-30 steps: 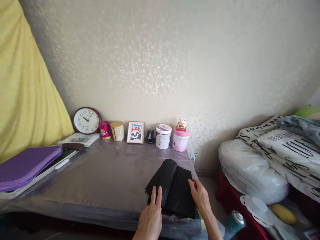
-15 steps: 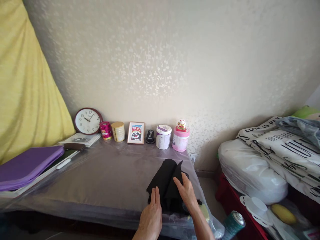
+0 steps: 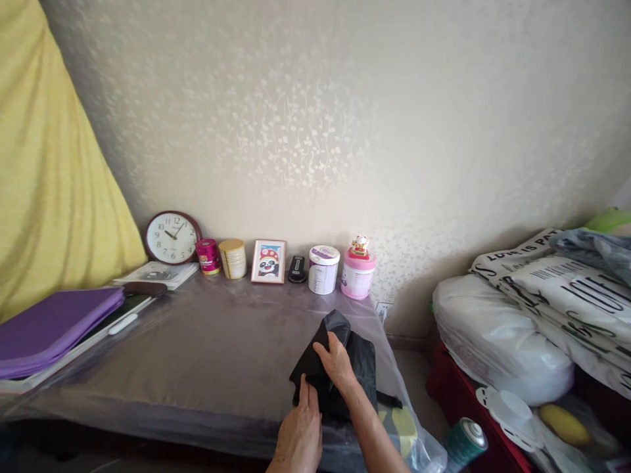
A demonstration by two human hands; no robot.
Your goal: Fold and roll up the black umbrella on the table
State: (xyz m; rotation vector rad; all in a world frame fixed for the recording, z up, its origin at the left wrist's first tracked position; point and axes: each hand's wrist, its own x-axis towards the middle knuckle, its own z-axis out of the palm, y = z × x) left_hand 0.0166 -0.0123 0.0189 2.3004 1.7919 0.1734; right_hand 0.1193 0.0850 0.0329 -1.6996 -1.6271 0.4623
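Note:
A black folded cloth [image 3: 362, 358], possibly a fabric bag, lies near the right front corner of the table, its left part doubled over in a thick fold. My right hand [image 3: 338, 364] rests on top of that fold, thumb spread away from the fingers and pointing left. My left hand [image 3: 302, 420] is at the fold's lower left edge, index and middle fingers stretched out against the cloth; its thumb is hidden. A narrow black strip [image 3: 389, 399] sticks out at the cloth's right side.
Along the wall stand a clock [image 3: 172, 238], a panda picture frame [image 3: 269, 261], a white tub [image 3: 324, 270] and a pink tub [image 3: 357, 276] with a figurine. Purple folders [image 3: 59, 328] lie left. A spray can [image 3: 466, 440] and a red bin [image 3: 446, 378] are beyond the table's right edge.
My right hand has moved left with the cloth's raised flap, which now lies folded over to the left. More of the cloth's right part shows. The left hand stays nearly in place.

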